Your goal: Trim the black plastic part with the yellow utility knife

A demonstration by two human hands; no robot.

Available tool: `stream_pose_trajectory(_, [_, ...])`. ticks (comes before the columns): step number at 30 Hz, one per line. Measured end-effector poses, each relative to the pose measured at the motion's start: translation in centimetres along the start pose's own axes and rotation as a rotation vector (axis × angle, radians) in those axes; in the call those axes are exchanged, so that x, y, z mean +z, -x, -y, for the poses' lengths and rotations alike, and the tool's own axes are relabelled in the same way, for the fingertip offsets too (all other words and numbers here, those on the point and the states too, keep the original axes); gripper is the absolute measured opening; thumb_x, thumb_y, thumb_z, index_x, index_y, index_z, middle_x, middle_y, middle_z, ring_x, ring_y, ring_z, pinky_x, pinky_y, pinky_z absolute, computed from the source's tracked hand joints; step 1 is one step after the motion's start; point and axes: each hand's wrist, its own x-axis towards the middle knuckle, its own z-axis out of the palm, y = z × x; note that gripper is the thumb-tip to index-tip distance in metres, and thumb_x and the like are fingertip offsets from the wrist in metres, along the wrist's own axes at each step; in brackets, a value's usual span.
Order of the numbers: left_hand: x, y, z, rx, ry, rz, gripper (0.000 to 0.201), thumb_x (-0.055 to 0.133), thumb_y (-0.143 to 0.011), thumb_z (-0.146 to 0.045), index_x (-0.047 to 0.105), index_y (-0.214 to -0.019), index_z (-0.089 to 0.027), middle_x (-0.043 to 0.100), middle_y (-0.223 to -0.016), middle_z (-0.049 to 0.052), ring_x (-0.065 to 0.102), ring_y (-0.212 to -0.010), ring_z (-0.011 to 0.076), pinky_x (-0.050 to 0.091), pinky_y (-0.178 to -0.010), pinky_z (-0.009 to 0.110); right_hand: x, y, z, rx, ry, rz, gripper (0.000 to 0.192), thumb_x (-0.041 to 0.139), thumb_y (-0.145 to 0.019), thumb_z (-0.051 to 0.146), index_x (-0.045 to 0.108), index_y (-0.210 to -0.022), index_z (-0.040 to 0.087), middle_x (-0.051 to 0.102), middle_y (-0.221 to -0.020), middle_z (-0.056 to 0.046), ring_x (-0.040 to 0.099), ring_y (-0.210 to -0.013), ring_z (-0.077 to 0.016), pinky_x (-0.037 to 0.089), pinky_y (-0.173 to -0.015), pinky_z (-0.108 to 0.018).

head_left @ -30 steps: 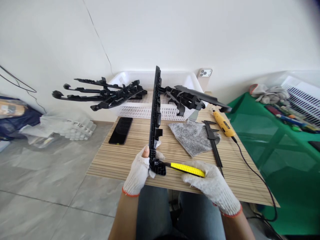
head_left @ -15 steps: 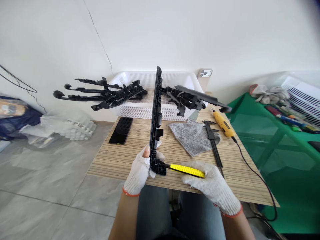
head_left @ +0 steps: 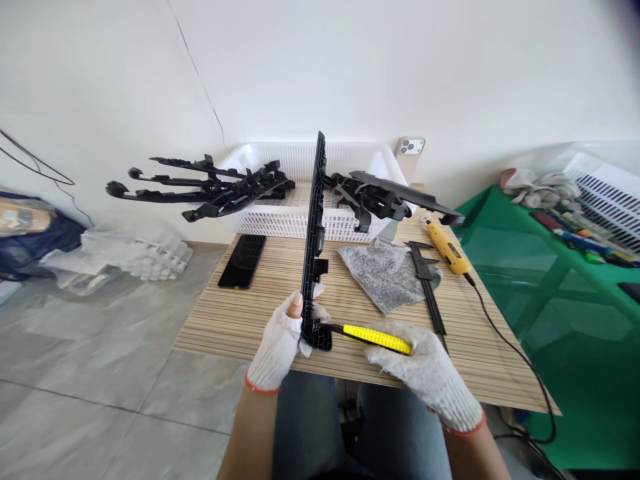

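My left hand (head_left: 280, 340), in a white knit glove with the thumb tip bare, grips a long black plastic trim piece (head_left: 313, 233) near its lower end. The piece stands nearly upright over the table's front, its ribbed inner side towards me. In my gloved right hand (head_left: 417, 360) is a tool with a yellow-and-black handle (head_left: 377, 338), held almost level and pointing left. Its dark front end meets the curved foot of the trim piece; the tip is hidden there, so I cannot tell the tool's kind.
Behind stands a white plastic basket (head_left: 280, 223) with black trim parts (head_left: 240, 187) sticking out both sides. A black phone (head_left: 243, 262), grey cloth (head_left: 383, 277), caliper (head_left: 427, 287) and yellow corded tool (head_left: 447, 248) lie on the wooden table (head_left: 215, 327). Right is a green-covered table (head_left: 505, 280).
The upper end of the trim piece has tipped slightly to the right. The yellow-handled tool has shifted a touch to the right with my right hand.
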Motion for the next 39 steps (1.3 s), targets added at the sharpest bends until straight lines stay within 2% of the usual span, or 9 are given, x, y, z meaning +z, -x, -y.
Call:
stream_pose_trajectory(7, [0.1, 0.0, -0.1, -0.007, 0.018, -0.008, 0.092, 0.060, -0.070, -0.082, 0.064, -0.128, -0.010, 0.068, -0.070, 0.004, 0.051, -0.041, 0.0082, 0.030, -0.029, 0.018, 0.0, 0.0, 0.1, -0.019, 0.010, 0.008, 0.044, 0.072, -0.070, 0.054, 0.080, -0.096, 0.020, 0.075, -0.086, -0.007, 0.068, -0.075, -0.0214, 0.053, -0.069, -0.029])
stream_pose_trajectory(12, [0.0, -0.2, 0.0, -0.008, 0.047, 0.001, 0.095, 0.063, -0.066, -0.084, 0.065, -0.126, -0.010, 0.065, -0.066, 0.001, 0.050, -0.040, 0.0091, 0.028, -0.028, 0.019, 0.1, 0.0, 0.0, 0.014, -0.016, 0.023, 0.045, 0.070, -0.072, 0.055, 0.079, -0.099, 0.020, 0.073, -0.080, -0.006, 0.065, -0.067, -0.0192, 0.052, -0.062, -0.028])
stream_pose_trajectory(15, [-0.1, -0.4, 0.1, -0.002, 0.065, 0.011, 0.094, 0.065, -0.065, -0.082, 0.064, -0.126, -0.011, 0.062, -0.065, 0.000, 0.049, -0.041, 0.0084, 0.027, -0.029, 0.019, 0.1, 0.0, -0.2, -0.007, -0.028, 0.060, 0.043, 0.071, -0.074, 0.051, 0.079, -0.102, 0.020, 0.073, -0.083, -0.005, 0.066, -0.067, -0.0185, 0.052, -0.062, -0.027])
stream_pose_trajectory(19, [-0.2, -0.7, 0.2, -0.007, 0.065, 0.010, 0.097, 0.067, -0.061, -0.083, 0.064, -0.124, -0.009, 0.061, -0.062, -0.001, 0.048, -0.040, 0.0083, 0.027, -0.028, 0.019, 0.3, -0.2, -0.3, -0.011, -0.038, 0.030, 0.043, 0.071, -0.075, 0.052, 0.078, -0.102, 0.019, 0.073, -0.084, -0.005, 0.067, -0.069, -0.0188, 0.053, -0.065, -0.027])
stream_pose_trajectory(23, [-0.3, -1.1, 0.4, 0.031, 0.081, 0.026, 0.091, 0.067, -0.065, -0.081, 0.065, -0.121, -0.009, 0.063, -0.062, 0.000, 0.044, -0.037, 0.0065, 0.025, -0.029, 0.018, 0.3, -0.4, -0.1, -0.052, -0.022, 0.007, 0.043, 0.072, -0.075, 0.052, 0.078, -0.103, 0.019, 0.073, -0.083, -0.004, 0.067, -0.073, -0.0190, 0.052, -0.068, -0.027])
stream_pose_trajectory(29, [-0.2, -1.8, 0.9, 0.113, 0.113, -0.017, 0.089, 0.073, -0.059, -0.079, 0.071, -0.112, -0.008, 0.059, -0.056, -0.002, 0.041, -0.037, 0.0067, 0.026, -0.032, 0.020, 0.3, -0.5, -0.1, -0.073, 0.011, -0.037, 0.048, 0.071, -0.074, 0.053, 0.078, -0.103, 0.016, 0.073, -0.079, -0.004, 0.065, -0.071, -0.0184, 0.048, -0.060, -0.026])
stream_pose_trajectory(32, [0.0, -1.7, 0.7, 0.136, 0.119, -0.028, 0.081, 0.074, -0.061, -0.076, 0.072, -0.109, -0.010, 0.059, -0.057, -0.003, 0.041, -0.037, 0.0063, 0.027, -0.033, 0.020, 0.3, -0.5, -0.2, -0.098, 0.056, -0.085, 0.046, 0.072, -0.073, 0.051, 0.077, -0.103, 0.016, 0.075, -0.085, -0.004, 0.066, -0.077, -0.0187, 0.048, -0.064, -0.025])
stream_pose_trajectory(36, [0.2, -1.6, 0.5, 0.153, 0.114, -0.018, 0.067, 0.071, -0.073, -0.068, 0.072, -0.110, -0.012, 0.058, -0.058, -0.003, 0.040, -0.038, 0.0054, 0.025, -0.034, 0.019, 0.4, -0.4, -0.3, -0.104, 0.060, -0.125, 0.045, 0.073, -0.073, 0.048, 0.077, -0.105, 0.016, 0.075, -0.085, -0.004, 0.065, -0.077, -0.0183, 0.047, -0.066, -0.025])
stream_pose_trajectory(39, [0.2, -1.6, 0.6, 0.175, 0.112, 0.003, 0.065, 0.069, -0.076, -0.065, 0.071, -0.113, -0.012, 0.058, -0.058, -0.004, 0.042, -0.039, 0.0058, 0.026, -0.034, 0.019, 0.5, -0.4, -0.5, -0.119, 0.041, -0.148, 0.046, 0.073, -0.073, 0.045, 0.076, -0.107, 0.014, 0.074, -0.088, -0.004, 0.066, -0.080, -0.0183, 0.047, -0.070, -0.025])
